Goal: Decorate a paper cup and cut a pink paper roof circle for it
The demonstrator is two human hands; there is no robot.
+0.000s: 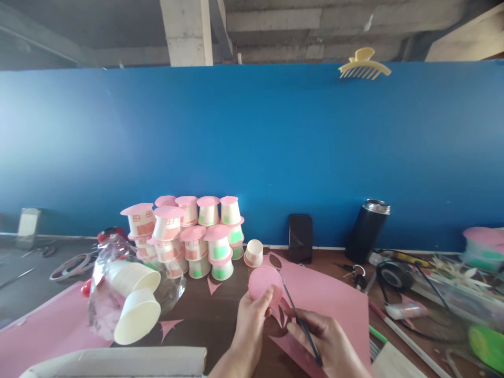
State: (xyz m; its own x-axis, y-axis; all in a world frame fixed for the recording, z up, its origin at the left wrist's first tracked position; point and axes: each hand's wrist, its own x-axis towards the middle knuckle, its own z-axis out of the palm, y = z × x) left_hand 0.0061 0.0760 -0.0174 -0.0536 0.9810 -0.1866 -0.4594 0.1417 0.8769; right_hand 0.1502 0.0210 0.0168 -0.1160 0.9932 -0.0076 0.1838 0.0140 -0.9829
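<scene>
My left hand (pixel 253 320) grips a round pink paper disc (pixel 264 283) with the thumb on its face and the fingers behind. In my right hand (pixel 315 336) is a slim dark tool with a thin metal shaft (pixel 292 300); its tip is beside the disc's right edge, and its exact kind is unclear. Under both hands lies a large pink paper sheet (pixel 334 294) with a round hole cut near its far corner. Just beyond the disc, a small paper cup (pixel 254 253) stands mouth up.
Stacked paper cups (pixel 196 249) with pink disc tops stand left of centre. A plastic bag (pixel 100 294) holds nested white cups (pixel 137 315). Pink scraps (pixel 170 327) lie nearby. A black phone (pixel 300 239) and black flask (pixel 368 231) stand by the blue partition (pixel 268 147); cables and tools clutter the right.
</scene>
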